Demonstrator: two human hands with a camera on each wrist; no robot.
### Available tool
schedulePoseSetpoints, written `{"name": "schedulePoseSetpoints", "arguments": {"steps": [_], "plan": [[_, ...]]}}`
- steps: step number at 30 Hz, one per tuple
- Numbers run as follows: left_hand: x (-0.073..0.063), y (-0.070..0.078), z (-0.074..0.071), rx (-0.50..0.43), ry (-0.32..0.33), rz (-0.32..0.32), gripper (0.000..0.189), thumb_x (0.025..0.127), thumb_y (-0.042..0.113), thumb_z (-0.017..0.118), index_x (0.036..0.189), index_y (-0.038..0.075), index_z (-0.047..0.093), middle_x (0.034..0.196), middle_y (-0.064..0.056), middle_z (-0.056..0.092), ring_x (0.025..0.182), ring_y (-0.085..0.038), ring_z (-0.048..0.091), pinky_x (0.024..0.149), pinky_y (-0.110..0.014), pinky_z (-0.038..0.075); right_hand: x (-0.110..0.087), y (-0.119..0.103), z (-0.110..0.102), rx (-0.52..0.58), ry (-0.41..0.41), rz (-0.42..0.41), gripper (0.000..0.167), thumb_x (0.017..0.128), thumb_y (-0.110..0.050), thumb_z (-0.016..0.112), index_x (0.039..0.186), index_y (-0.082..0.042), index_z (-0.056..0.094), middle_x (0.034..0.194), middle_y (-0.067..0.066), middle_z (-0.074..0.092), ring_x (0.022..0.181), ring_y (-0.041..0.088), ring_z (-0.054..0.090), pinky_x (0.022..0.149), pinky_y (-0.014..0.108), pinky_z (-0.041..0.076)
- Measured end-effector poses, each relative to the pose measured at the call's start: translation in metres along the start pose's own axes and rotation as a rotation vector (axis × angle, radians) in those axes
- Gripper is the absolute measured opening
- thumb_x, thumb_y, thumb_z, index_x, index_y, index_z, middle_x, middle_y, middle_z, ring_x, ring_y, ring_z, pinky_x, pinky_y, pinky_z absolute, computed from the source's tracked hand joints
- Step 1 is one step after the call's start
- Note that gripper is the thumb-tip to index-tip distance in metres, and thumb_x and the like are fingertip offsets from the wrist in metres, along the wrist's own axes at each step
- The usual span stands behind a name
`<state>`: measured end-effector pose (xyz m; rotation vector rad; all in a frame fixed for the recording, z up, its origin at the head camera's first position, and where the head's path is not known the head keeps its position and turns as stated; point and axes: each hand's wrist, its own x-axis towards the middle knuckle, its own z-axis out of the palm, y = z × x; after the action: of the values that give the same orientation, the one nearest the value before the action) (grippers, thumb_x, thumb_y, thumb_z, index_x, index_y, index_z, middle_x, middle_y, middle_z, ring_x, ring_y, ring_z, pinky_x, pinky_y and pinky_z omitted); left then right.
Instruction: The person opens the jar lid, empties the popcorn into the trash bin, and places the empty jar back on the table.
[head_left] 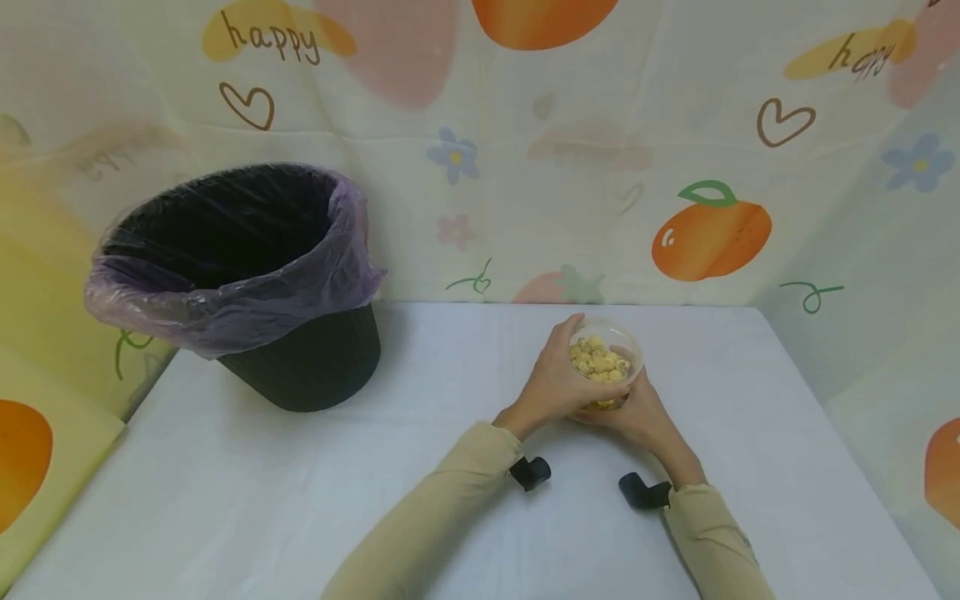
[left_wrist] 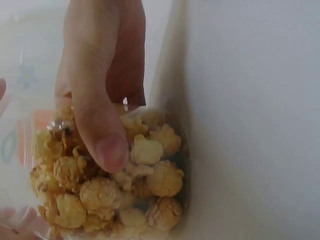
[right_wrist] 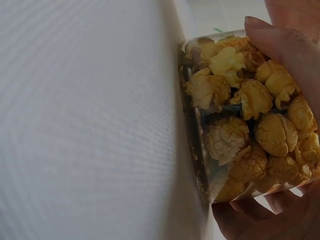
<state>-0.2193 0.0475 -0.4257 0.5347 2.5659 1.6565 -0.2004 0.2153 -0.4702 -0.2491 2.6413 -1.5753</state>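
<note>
A clear plastic tub [head_left: 633,346] packed with golden caramel popcorn [head_left: 597,360] is held between both hands near the far side of the white table. On its left my left hand [head_left: 553,379] grips it, with the thumb reaching across the near side by the rim. My right hand [head_left: 641,417] holds it lower down from the right. In the left wrist view a thumb [left_wrist: 111,151] presses against the see-through wall, with popcorn [left_wrist: 100,194] behind it. The right wrist view has fingers [right_wrist: 280,215] curled round the tub. I cannot tell whether the tub has a lid on.
A black bin [head_left: 303,367] lined with a purple plastic bag [head_left: 300,296] stands at the table's back left. The white table [head_left: 247,517] meets a fruit-printed cloth [head_left: 480,183] at its far edge. Black wrist devices [head_left: 531,472] show beside both sleeves.
</note>
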Motion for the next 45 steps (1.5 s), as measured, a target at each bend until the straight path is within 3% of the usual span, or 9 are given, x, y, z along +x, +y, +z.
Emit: {"name": "schedulePoseSetpoints", "arguments": {"steps": [4, 20, 31, 39, 45], "plan": [[-0.003, 0.003, 0.002, 0.016, 0.022, -0.016, 0.111, 0.068, 0.040, 0.089, 0.155, 0.017, 0.025, 0.150, -0.007, 0.042, 0.130, -0.021, 0.048, 0.109, -0.043, 0.043, 0.000, 0.000, 0.000, -0.010, -0.004, 0.003, 0.119, 0.071, -0.024, 0.090, 0.155, -0.004, 0.009, 0.158, 0.021, 0.025, 0.143, 0.036, 0.032, 0.115, 0.061, 0.030], [-0.003, 0.008, -0.003, 0.073, 0.000, -0.016, 0.111, 0.069, 0.042, 0.088, 0.156, 0.015, 0.024, 0.152, -0.009, 0.041, 0.130, -0.022, 0.049, 0.108, -0.045, 0.044, 0.001, 0.000, 0.001, 0.020, -0.019, 0.007, 0.120, 0.071, -0.022, 0.090, 0.157, -0.009, 0.007, 0.160, 0.018, 0.023, 0.143, 0.035, 0.031, 0.115, 0.062, 0.031], [0.000, 0.019, -0.012, 0.062, -0.029, -0.001, 0.109, 0.070, 0.048, 0.086, 0.156, 0.020, 0.026, 0.155, -0.004, 0.039, 0.134, -0.021, 0.046, 0.109, -0.048, 0.043, 0.000, -0.001, 0.001, -0.002, -0.016, -0.003, 0.116, 0.071, -0.025, 0.090, 0.156, -0.006, 0.014, 0.157, 0.019, 0.028, 0.141, 0.033, 0.033, 0.115, 0.059, 0.030], [-0.001, 0.014, -0.018, 0.075, -0.041, -0.020, 0.112, 0.069, 0.054, 0.085, 0.157, 0.020, 0.024, 0.155, -0.005, 0.038, 0.134, -0.023, 0.046, 0.108, -0.048, 0.043, -0.001, -0.001, 0.002, -0.010, -0.014, 0.033, 0.117, 0.071, -0.028, 0.090, 0.155, -0.008, 0.012, 0.158, 0.020, 0.025, 0.142, 0.034, 0.031, 0.115, 0.061, 0.029], [-0.002, 0.005, -0.021, 0.083, -0.076, 0.028, 0.112, 0.072, 0.050, 0.084, 0.158, 0.017, 0.021, 0.158, -0.007, 0.034, 0.143, -0.025, 0.038, 0.114, -0.048, 0.038, -0.001, -0.003, 0.001, 0.024, -0.002, 0.030, 0.118, 0.069, -0.025, 0.092, 0.154, -0.006, 0.013, 0.157, 0.019, 0.027, 0.140, 0.033, 0.033, 0.115, 0.057, 0.030]]}}
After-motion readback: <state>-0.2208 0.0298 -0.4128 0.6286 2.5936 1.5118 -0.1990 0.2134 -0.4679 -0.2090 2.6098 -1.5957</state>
